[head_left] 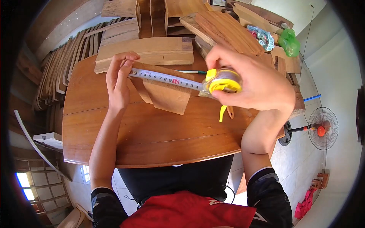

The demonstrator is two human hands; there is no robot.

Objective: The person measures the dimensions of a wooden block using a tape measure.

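My right hand (251, 78) is closed around a yellow tape measure (224, 80) with a clear casing. Its white blade (163, 78) is drawn out to the left, numbers facing up, with a red 10 near the middle. At the blade's free end, my left hand (121, 78) pinches with thumb and fingers; whether it also grips the wood there is hidden. Directly beneath the blade is a brown wooden piece (171, 97) with angled sides, its upper edge running along the tape. A yellow strap (222, 113) dangles below my right hand. Behind the blade lies a pen (194, 72), partly covered.
Both hands are over a polished wooden table (152, 140). Along its far side lie a thick board (144, 51) and stacked planks (228, 30). Curved wooden slats (72, 60) lean at left. A green plastic bag (289, 42) sits back right; a fan (321, 129) stands right.
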